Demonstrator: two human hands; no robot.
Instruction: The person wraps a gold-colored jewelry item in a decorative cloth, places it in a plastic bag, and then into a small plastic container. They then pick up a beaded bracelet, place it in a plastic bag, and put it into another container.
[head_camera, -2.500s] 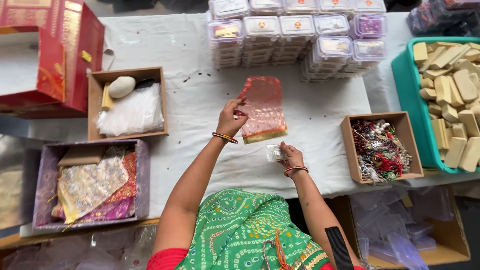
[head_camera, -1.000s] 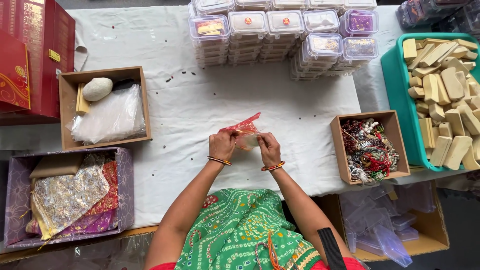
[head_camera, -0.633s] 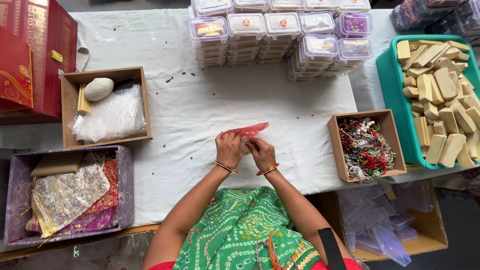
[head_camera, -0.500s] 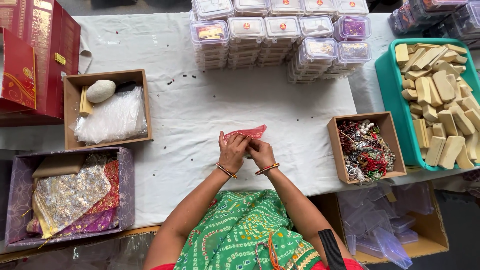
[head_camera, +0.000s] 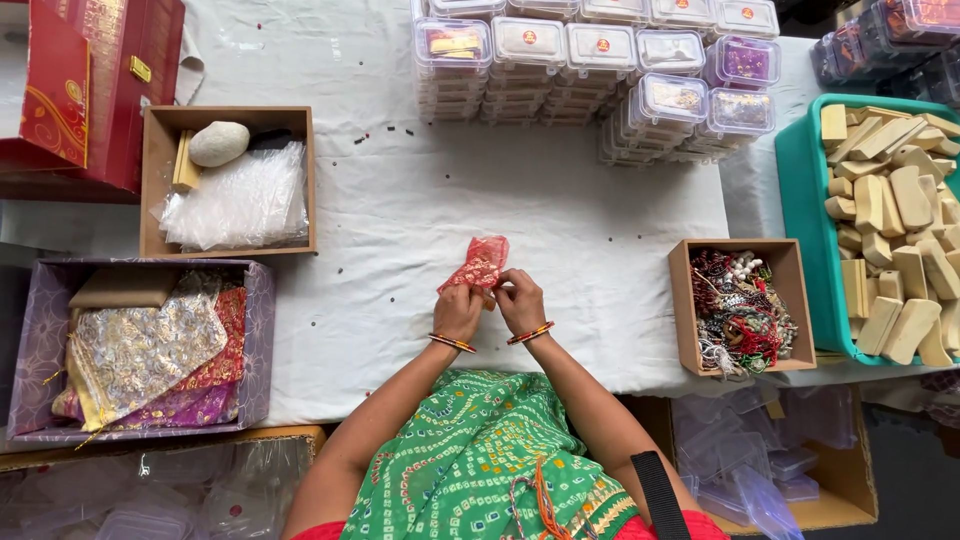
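The person holds a small red pouch (head_camera: 480, 266) over the middle of the worktop (head_camera: 400, 220), close to the body. The left hand (head_camera: 459, 310) and the right hand (head_camera: 520, 300) both pinch its near end, fingers closed on the fabric, so that the rest of the pouch stands up and away from them, tilted toward the far side. Holding it by one end with both hands seems to keep that end gathered between the fingertips; whether anything is inside cannot be told. Each wrist carries a bangle.

The supplies sit in a ring within arm's reach. To the right, a small brown box (head_camera: 742, 306) holds a tangle of beads and red thread. Beyond it a teal tray (head_camera: 797, 250) is heaped with pale wooden blocks. At the far edge, stacks of clear lidded containers (head_camera: 590, 70) stand in rows. To the left, a brown box (head_camera: 228, 180) holds clear plastic bags with a pale stone resting on them, likely as a weight. Nearer the person, a purple box (head_camera: 140, 350) holds folded gold, red and purple brocade cloth. A red gift box (head_camera: 90, 90) sits at the far left corner.

The worktop is covered with a white cloth, creased and dotted with small dark specks. Below its near edge, cartons of clear plastic packaging (head_camera: 780, 470) sit at floor level.
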